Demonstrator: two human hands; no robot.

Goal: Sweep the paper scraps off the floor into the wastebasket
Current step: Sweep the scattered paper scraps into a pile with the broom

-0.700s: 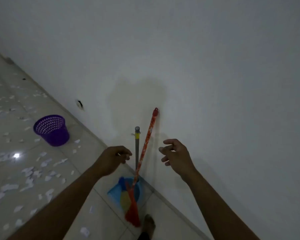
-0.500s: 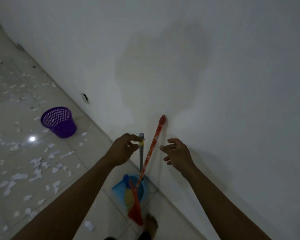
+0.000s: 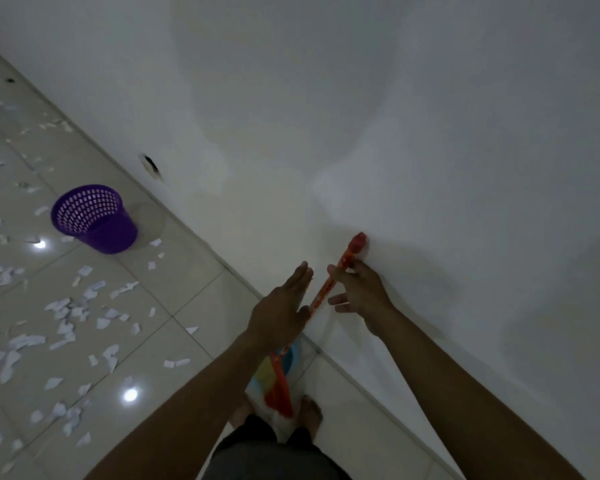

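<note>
Head view: my right hand (image 3: 361,296) curls its fingers round the broom (image 3: 321,299), which leans on the wall right of the wastebasket (image 3: 94,220). My left hand (image 3: 281,310) lies alongside, fingers straight, holding nothing. Paper scraps (image 3: 66,310) litter the floor below the wastebasket. I'd grip firmly before lifting, so the bristles clear the dustpan (image 3: 290,356).

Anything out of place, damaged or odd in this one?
Yes. White paper scraps litter the tiled floor at left, near the upright purple wastebasket. Low on the wall beyond it is a dark ragged spot, perhaps a hole or chipped paint; too dim to tell.
</note>
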